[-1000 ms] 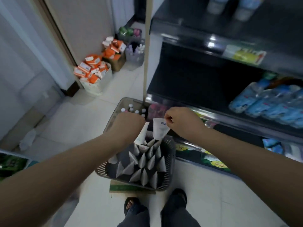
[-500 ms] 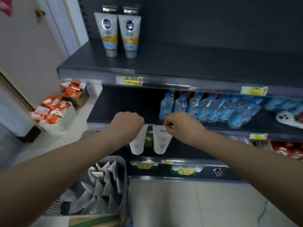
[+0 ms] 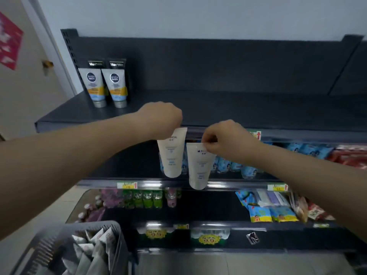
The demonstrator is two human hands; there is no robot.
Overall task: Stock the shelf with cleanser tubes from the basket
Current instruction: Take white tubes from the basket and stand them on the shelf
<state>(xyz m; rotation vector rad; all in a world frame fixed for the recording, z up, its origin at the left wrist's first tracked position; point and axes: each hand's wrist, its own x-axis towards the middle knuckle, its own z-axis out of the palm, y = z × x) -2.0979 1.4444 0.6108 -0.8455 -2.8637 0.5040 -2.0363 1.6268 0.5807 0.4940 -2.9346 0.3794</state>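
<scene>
My left hand (image 3: 161, 120) pinches the crimped end of a white cleanser tube (image 3: 171, 155), which hangs cap down in front of the top shelf's (image 3: 238, 110) front edge. My right hand (image 3: 224, 138) pinches a second white cleanser tube (image 3: 199, 167) the same way, slightly lower and to the right. The grey basket (image 3: 49, 249) at the bottom left holds several more white tubes (image 3: 93, 249).
Two grey and yellow tubes (image 3: 105, 84) stand at the top shelf's left end; the rest of that dark shelf is bare. Blue bottles (image 3: 234, 165) fill the shelf below, with green bottles (image 3: 143, 199) and snack packets (image 3: 274, 211) lower down. A door (image 3: 25, 86) is at the left.
Both hands have risen with their tubes from the basket up to the top shelf's front edge, and my view has tilted up from the floor to the shelves.
</scene>
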